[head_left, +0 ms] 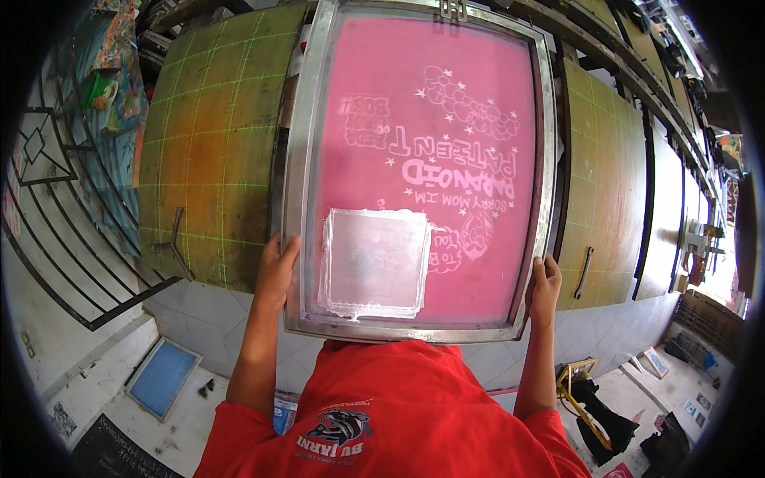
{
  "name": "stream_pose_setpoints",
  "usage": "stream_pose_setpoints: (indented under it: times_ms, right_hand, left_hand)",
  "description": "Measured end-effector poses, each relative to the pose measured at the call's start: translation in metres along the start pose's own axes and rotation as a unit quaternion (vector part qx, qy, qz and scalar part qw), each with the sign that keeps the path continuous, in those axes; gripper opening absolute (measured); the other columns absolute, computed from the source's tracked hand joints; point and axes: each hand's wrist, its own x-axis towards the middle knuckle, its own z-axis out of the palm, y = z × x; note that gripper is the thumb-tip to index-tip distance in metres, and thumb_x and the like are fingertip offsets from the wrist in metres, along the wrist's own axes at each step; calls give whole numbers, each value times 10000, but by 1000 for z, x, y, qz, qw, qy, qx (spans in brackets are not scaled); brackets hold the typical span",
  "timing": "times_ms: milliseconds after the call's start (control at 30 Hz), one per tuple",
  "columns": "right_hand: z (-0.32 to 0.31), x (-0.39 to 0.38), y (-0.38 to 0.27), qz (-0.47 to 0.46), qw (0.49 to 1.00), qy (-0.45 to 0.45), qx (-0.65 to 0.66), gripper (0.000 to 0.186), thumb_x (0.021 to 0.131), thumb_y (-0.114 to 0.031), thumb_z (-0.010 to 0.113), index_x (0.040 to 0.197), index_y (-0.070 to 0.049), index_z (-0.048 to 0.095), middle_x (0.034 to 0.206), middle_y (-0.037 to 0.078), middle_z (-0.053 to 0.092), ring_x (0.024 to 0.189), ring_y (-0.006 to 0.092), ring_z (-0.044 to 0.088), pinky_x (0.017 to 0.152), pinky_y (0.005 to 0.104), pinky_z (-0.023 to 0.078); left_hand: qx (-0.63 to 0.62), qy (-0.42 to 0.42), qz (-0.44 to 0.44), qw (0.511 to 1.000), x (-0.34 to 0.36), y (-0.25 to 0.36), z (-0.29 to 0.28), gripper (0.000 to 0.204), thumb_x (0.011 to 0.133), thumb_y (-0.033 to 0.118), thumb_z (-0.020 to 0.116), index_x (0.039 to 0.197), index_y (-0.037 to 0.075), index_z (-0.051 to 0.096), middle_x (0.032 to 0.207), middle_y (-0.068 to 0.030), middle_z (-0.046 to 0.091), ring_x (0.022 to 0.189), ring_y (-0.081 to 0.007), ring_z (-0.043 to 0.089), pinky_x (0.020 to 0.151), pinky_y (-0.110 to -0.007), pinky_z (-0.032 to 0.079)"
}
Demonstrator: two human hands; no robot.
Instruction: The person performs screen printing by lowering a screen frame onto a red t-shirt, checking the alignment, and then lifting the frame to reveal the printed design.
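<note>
In the head view, both arms reach forward from the red shirt (398,390), one on each side of a metal screen-printing frame (414,333); the frame lies right in front of the person's tummy, between two green-lined boards (215,135); the left hand (279,272) grips its left side near the bottom corner, and the right hand (546,288) grips its right side, also low down; both wrists look nearly straight, with the hands pointing away from the body; some fingers are hidden by the frame, so I cannot tell how they curl; the pink mesh (470,303) and its pale patch (376,263) make it hard to see what is below; the frame's top is cut off by the picture's edge.
</note>
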Motion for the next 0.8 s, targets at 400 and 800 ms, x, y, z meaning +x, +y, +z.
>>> stream_pose_setpoints:
  times_ms: [400,800]
  right_hand:
    - [1,-1,-2,8,1000,-7,13,220,935,-76,536,1088,79,568,994,83,633,872,100,571,793,248,443]
    - [-2,1,2,5,1000,-10,-3,198,955,-91,515,1086,50,563,993,61,632,865,89,573,793,239,450]
  left_hand:
    - [-24,-8,-2,1000,3,-3,-1,337,936,254,578,1142,-10,544,1036,-65,597,943,-121,541,857,-284,421]
    - [-21,-15,0,1000,4,1,0,384,928,260,588,1185,-19,530,1069,-76,593,975,-133,545,882,-285,419]
